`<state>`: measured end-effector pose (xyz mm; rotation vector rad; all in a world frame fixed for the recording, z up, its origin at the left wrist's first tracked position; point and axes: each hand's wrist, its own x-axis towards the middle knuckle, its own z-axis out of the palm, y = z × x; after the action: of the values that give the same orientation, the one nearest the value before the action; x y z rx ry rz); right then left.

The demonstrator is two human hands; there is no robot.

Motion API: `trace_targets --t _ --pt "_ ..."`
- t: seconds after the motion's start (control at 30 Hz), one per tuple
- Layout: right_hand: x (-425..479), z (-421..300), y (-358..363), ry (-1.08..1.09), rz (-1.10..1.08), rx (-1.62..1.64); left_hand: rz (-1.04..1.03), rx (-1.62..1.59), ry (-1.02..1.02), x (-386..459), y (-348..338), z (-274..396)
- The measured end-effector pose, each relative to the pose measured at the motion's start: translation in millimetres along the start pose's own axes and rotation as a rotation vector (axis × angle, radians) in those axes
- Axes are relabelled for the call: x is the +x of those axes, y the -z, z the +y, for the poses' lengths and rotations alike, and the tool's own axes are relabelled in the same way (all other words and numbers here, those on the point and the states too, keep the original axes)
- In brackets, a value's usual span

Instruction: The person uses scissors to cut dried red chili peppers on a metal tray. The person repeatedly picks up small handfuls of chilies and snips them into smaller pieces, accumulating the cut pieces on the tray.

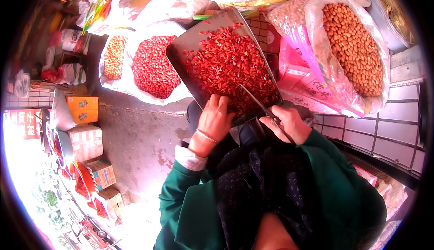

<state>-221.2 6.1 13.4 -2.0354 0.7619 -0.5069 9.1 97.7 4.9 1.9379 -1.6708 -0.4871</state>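
Note:
A shallow metal tray (190,43) rests at my lap, tilted in view. Cut pieces of dried red chili (230,60) cover most of its bottom. My left hand (214,121), with a bracelet at the wrist, reaches over the near edge, fingers bent down among the chili. Whether those fingertips pinch anything is hidden. At the tray's near right corner, my right hand (288,122) grips a long, narrow metal tool (259,104). Its tip points into the chili, away from me; its exact kind is unclear.
Beyond the tray's left side stand open sacks of red beans or peanuts (156,66) and yellowish ones (114,58). An open sack of peanuts (352,53) is at right, above pink boxes (295,70). Cartons (83,109) line the left side of the concrete floor (135,134).

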Motion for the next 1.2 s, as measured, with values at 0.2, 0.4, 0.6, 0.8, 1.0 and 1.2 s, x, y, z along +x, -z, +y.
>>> trace_targets --t 0.2,0.4,0.6,0.8,1.0,1.2 --pt "1 7 2 0.014 0.067 0.1 -0.448 0.588 -0.163 5 -6 -20" --pt "1 0 6 0.007 0.099 0.118 -0.174 -0.375 0.192 51 -37 -26" --pt "5 -3 15 0.045 0.18 0.105 0.041 -1.078 0.156 94 21 8" --pt "4 10 17 -0.012 0.205 0.093 -0.688 -0.337 -0.076 41 23 -7" --pt "9 0 21 0.05 0.231 0.078 -0.249 -0.26 -0.251 29 -26 -11" --pt "6 5 18 -0.02 0.236 0.092 0.068 -0.259 0.039 39 -52 15"
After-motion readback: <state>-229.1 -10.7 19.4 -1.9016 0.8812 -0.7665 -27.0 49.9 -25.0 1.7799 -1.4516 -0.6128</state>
